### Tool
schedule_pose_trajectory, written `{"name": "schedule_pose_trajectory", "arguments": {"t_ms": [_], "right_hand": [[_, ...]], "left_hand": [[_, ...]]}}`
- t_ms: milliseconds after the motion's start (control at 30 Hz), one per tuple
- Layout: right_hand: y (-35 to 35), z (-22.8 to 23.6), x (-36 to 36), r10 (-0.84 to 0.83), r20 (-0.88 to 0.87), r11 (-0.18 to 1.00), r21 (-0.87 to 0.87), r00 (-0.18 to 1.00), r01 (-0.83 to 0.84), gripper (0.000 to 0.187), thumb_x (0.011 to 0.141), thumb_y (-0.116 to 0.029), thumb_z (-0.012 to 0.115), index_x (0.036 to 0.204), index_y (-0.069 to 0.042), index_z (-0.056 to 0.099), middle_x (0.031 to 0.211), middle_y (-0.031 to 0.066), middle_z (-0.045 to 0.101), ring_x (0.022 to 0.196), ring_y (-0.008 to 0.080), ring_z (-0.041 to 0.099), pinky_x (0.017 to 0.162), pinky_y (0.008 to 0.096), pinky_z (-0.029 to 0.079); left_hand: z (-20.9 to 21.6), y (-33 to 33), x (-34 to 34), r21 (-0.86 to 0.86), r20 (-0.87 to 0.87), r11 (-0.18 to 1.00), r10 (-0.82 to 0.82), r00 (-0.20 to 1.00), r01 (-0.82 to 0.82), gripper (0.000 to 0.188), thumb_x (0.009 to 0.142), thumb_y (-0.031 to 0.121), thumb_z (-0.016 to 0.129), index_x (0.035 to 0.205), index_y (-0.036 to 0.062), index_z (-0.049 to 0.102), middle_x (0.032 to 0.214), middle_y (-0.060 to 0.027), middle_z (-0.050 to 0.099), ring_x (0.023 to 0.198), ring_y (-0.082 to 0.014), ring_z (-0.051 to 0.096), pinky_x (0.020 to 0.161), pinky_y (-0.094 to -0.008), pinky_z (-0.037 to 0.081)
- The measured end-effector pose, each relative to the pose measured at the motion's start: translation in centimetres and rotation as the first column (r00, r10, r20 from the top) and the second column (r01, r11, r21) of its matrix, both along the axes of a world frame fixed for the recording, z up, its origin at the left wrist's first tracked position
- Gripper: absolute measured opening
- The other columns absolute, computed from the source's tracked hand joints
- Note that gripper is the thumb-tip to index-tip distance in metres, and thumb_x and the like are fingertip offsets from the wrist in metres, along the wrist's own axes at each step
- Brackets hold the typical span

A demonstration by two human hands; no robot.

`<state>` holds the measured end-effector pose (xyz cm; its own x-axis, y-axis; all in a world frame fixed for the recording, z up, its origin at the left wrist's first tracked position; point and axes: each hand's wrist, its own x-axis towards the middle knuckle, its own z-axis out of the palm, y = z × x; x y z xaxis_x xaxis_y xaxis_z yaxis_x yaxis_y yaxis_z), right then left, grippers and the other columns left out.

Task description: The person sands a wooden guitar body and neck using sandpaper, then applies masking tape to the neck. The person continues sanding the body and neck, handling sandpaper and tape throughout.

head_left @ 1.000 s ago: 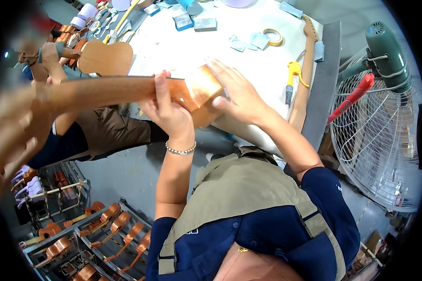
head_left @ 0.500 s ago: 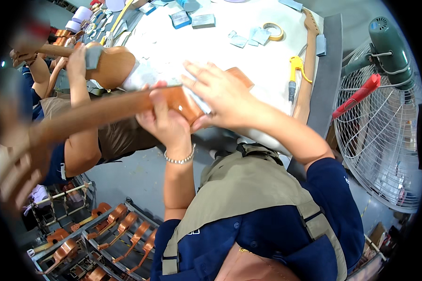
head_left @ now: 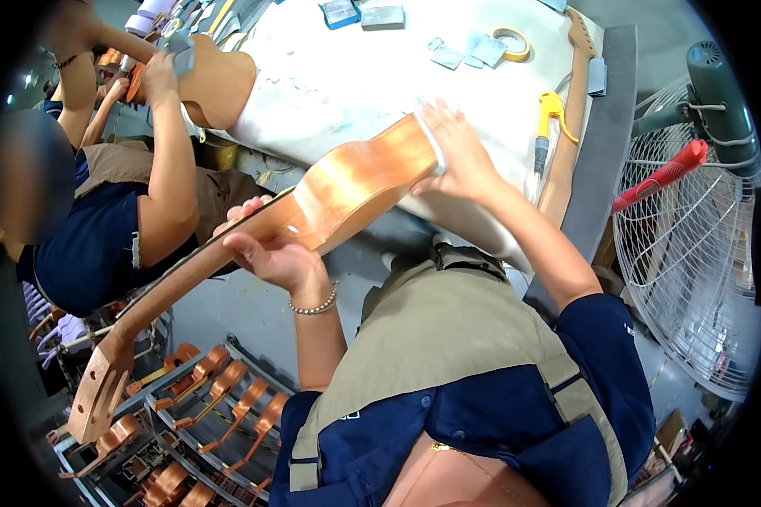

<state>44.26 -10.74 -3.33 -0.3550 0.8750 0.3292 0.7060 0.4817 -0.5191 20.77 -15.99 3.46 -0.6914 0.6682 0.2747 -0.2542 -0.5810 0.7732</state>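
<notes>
Held at a slant across the front of me is a ukulele (head_left: 359,182), its glossy orange-brown body up to the right and its slotted headstock (head_left: 100,393) down to the left. My left hand (head_left: 275,253) supports the neck close to the body, thumb on the near side and fingers coming round the far side. At the body's rounded end, my right hand (head_left: 458,156) presses a thin pale sheet that looks like sandpaper (head_left: 431,139) against the rim. Its fingers are stretched along the sheet, with the thumb low beside the edge.
A white-covered table (head_left: 313,93) carries sandpaper pieces (head_left: 486,49), a tape roll (head_left: 514,44), a yellow air gun (head_left: 551,114) and a neck (head_left: 573,110). A co-worker (head_left: 152,186) sands another body at left. A fan (head_left: 693,228) stands right; racked ukuleles (head_left: 220,384) sit lower left.
The ukulele has turned, its headstock swinging down at left and its broad face coming into view. My right hand has moved right and up with the sheet to the body's end.
</notes>
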Motion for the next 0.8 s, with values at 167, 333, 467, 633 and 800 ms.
{"name": "schedule_pose_trajectory", "arguments": {"t_ms": [167,333,467,633,800], "right_hand": [[-3.3,5.4,-4.8,0.133,-0.353,0.989,-0.018,0.926,-0.149,0.103,0.052,-0.038,0.081,0.134,0.002,0.033,0.138,0.0204,0.036,0.131,0.0381,0.029,0.107,0.0473,0.025],[-3.0,9.5,-7.4,0.039,0.191,0.883,0.454,0.981,-0.123,0.059,0.07,-0.016,0.063,0.125,0.0,0.048,0.131,0.0171,0.046,0.124,0.0296,0.043,0.102,0.0408,0.036],[-1.5,8.9,-7.2,0.153,0.186,0.868,0.444,0.971,-0.222,0.057,0.07,-0.017,0.061,0.123,0.002,0.05,0.131,0.0186,0.046,0.126,0.0282,0.04,0.102,0.0397,0.034],[-1.1,3.5,-4.8,0.224,-0.297,0.971,-0.017,0.928,-0.24,0.114,0.049,-0.05,0.081,0.139,-0.003,0.028,0.142,0.0185,0.032,0.131,0.0316,0.032,0.107,0.0455,0.027],[1.7,1.4,-0.2,0.119,0.053,0.992,-0.054,0.991,-0.116,0.11,0.049,-0.048,0.08,0.136,0.0,0.032,0.14,0.0183,0.035,0.133,0.0292,0.029,0.107,0.0472,0.025]], "left_hand": [[1.5,0.1,2.8,-0.046,-0.17,0.997,0.051,0.984,-0.06,0.039,0.089,0.042,0.054,0.095,0.0041,0.05,0.091,-0.0062,0.055,0.087,-0.0163,0.054,0.084,-0.032,0.044],[2.6,1.6,4.8,-0.069,-0.177,0.998,-0.022,0.984,0.009,0.016,0.088,0.014,0.06,0.084,0.0042,0.047,0.085,-0.0025,0.052,0.079,-0.0103,0.048,0.079,-0.0267,0.041],[3.3,2.0,4.7,-0.14,-0.08,0.99,0.008,0.997,-0.019,0.013,0.085,0.008,0.06,0.084,0.0037,0.047,0.085,-0.0027,0.052,0.079,-0.0103,0.049,0.078,-0.0261,0.042],[1.0,-0.3,1.4,-0.101,-0.01,0.994,0.047,0.999,-0.048,0.015,0.083,0.016,0.062,0.088,0.01,0.048,0.084,-0.0043,0.056,0.084,-0.0135,0.054,0.079,-0.0288,0.047],[-0.2,-2.0,-0.4,-0.102,-0.022,0.99,0.094,0.995,-0.096,0.017,0.086,0.025,0.056,0.084,0.0114,0.047,0.081,-0.0016,0.051,0.082,-0.0127,0.052,0.082,-0.0299,0.045]]}}
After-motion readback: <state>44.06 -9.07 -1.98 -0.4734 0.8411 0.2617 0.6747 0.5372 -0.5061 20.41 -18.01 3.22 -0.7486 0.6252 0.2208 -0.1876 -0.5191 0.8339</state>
